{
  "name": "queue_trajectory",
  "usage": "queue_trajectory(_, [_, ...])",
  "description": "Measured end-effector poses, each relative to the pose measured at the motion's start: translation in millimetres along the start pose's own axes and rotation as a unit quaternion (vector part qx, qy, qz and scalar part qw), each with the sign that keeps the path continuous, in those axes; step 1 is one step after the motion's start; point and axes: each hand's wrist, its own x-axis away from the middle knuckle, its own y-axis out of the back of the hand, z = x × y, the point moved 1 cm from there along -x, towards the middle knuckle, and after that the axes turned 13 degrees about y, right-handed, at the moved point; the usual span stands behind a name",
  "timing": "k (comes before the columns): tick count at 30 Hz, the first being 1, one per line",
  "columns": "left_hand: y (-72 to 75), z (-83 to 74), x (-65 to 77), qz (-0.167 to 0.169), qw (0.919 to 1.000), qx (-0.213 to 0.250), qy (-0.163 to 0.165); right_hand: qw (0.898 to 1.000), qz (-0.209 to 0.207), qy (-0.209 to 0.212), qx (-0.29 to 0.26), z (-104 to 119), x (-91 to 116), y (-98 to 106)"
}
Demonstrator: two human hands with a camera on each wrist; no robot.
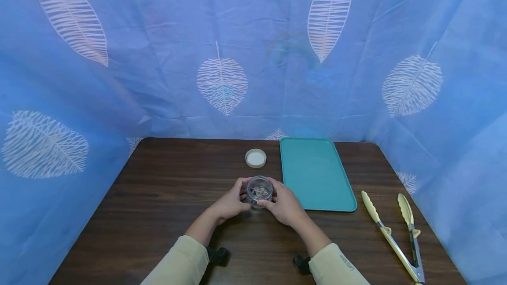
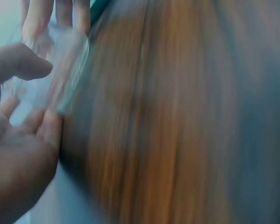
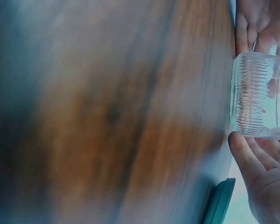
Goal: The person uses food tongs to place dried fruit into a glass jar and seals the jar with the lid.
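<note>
A clear glass jar [image 1: 259, 187] stands at the middle of the dark wooden table, its mouth uncovered. Small pale bits show inside through the top. My left hand [image 1: 231, 202] grips the jar from the left, and my right hand [image 1: 286, 204] holds it from the right, thumbs on the near side. In the right wrist view, the ribbed wall of the jar [image 3: 252, 93] shows between the two hands. Fingers and a thumb surround the blurred jar [image 2: 67, 70] in the left wrist view. Just beyond the jar lies a round lid [image 1: 255, 158], its white inside facing up.
A teal tray [image 1: 317, 175] lies flat behind and right of the jar. Spread tongs [image 1: 396, 246] with cream tips rest near the table's right edge. Behind the table [image 1: 170, 175] hangs a blue curtain [image 1: 166, 78] with white leaf prints.
</note>
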Motion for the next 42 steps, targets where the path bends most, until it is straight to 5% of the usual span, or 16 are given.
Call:
queue_trajectory(3, [12.6, 0.9, 0.6, 0.026, 0.9996, 0.006, 0.009, 1.000, 0.003, -0.001, 0.002, 1.4, -0.5, -2.1])
queue_trajectory(6, [23.8, -1.1, -2.4, 0.014, 0.9998, 0.009, 0.013, 1.000, 0.005, -0.002, -0.001, 3.3, -2.1, -3.2])
queue_trajectory(16, [53.2, -15.0, -28.6, -0.138, 0.9886, -0.058, 0.011, 1.000, -0.002, -0.005, 0.013, 4.6, -4.5, -0.1])
queue_trajectory(21, [63.2, -21.3, -42.7, -0.168, 0.9820, -0.084, 0.024, 1.000, 0.004, 0.002, 0.004, 3.8, -0.2, -1.4])
queue_trajectory(31, [52.9, -24.1, -89.2, -0.198, 0.9724, -0.121, 0.021, 1.000, 0.004, 0.002, 0.001, 0.2, 6.8, 4.0])
queue_trajectory(38, [46.1, -37.9, -106.5, -0.183, 0.9695, -0.150, 0.064, 1.000, 0.004, 0.006, -0.004, -1.4, 7.5, 5.5])
queue_trajectory(42, [43.3, -47.0, -111.3, -0.203, 0.9586, -0.175, 0.095, 1.000, 0.003, 0.006, -0.006, -1.1, 7.5, 4.7])
